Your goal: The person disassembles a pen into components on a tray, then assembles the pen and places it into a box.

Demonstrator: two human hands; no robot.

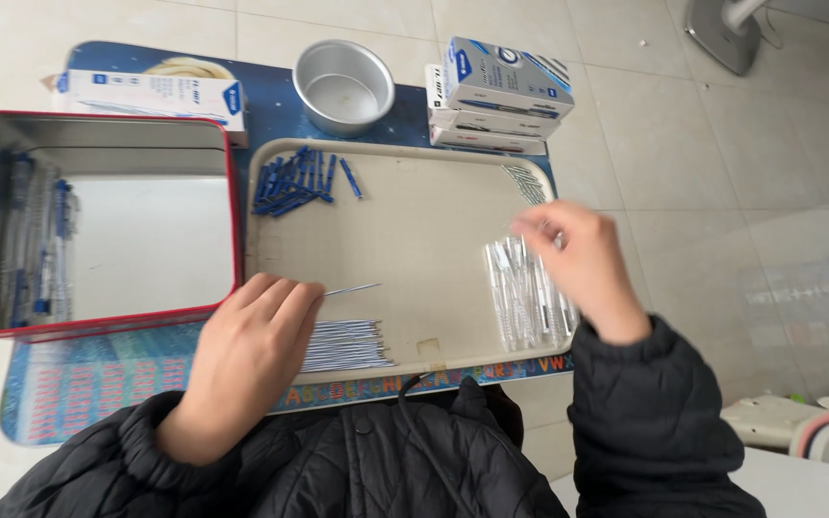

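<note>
Black jacket sleeves (626, 422) frame the beige tray (414, 240). Left hand (251, 355) pinches one refill (352, 288) above the refill pile (343, 345); blurred right hand (578, 259), grip unclear, hovers over clear barrels (520, 293) at the tray's right.

Both arms, in black padded sleeves, reach up from the bottom of the frame. The left hand (247, 350) lies palm down at lower centre-left, fingers together pointing right. The right hand (578, 264), centre-right, is raised and blurred, its fingertips pinched together.
</note>
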